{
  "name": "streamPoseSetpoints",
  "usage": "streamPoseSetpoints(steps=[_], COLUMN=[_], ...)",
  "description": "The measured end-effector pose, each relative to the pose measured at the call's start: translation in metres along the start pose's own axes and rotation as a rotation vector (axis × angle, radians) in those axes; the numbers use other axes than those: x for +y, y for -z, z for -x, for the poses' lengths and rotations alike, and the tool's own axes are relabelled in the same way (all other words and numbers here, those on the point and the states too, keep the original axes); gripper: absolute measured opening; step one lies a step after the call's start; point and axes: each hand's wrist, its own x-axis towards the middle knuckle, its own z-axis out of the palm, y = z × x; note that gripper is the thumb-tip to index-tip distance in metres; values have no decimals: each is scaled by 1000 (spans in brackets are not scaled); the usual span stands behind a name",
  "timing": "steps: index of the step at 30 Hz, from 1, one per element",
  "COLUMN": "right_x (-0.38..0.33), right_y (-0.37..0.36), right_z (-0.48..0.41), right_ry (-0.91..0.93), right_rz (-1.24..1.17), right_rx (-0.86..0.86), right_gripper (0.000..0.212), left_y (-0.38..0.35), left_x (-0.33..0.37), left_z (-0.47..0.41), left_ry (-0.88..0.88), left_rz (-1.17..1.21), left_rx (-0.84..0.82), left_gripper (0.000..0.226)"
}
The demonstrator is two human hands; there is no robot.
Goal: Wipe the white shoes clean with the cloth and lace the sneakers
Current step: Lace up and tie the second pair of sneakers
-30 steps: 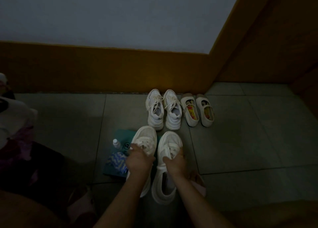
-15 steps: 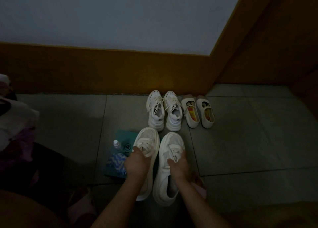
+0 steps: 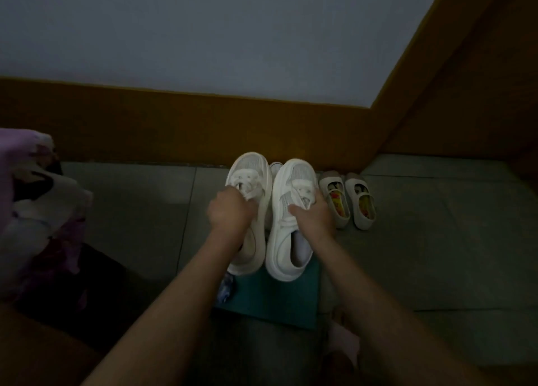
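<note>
Two white sneakers are held up off the floor, toes pointing at the wall. My left hand [image 3: 230,211] grips the left sneaker [image 3: 249,211] at its tongue and laces. My right hand [image 3: 313,218] grips the right sneaker [image 3: 286,225] the same way. They cover most of a second white sneaker pair by the baseboard, of which only a sliver [image 3: 275,167] shows between them. A teal cloth [image 3: 270,301] lies on the floor under the lifted heels, with a blue-and-white patterned item [image 3: 225,289] at its left edge.
A pair of cream strap shoes [image 3: 348,200] with colourful insoles stands to the right by the wall. An orange baseboard [image 3: 145,126] and a wooden door frame [image 3: 436,80] close the corner. A heap of pale and purple fabric [image 3: 35,211] sits at the left. The floor is grey tile.
Both hands lifted the near pair of sneakers off the teal cloth and carried them forward toward the wall, so they now cover the far sneaker pair. The small bottle is no longer visible.
</note>
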Motion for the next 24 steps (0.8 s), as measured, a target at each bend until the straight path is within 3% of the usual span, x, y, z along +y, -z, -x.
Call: streamPoseSetpoints(steps=[11, 24], right_x=[-96, -65], right_y=[-77, -181], right_z=[-84, -179], right_ry=[86, 2], right_rz=[164, 318], right_rx=[-145, -246], right_gripper=[66, 76], left_y=[32, -51], left_x=[-32, -86], left_z=[-120, -219], left_ry=[57, 112], left_rz=[-48, 34], left_rx=[51, -72], left_gripper=[37, 38])
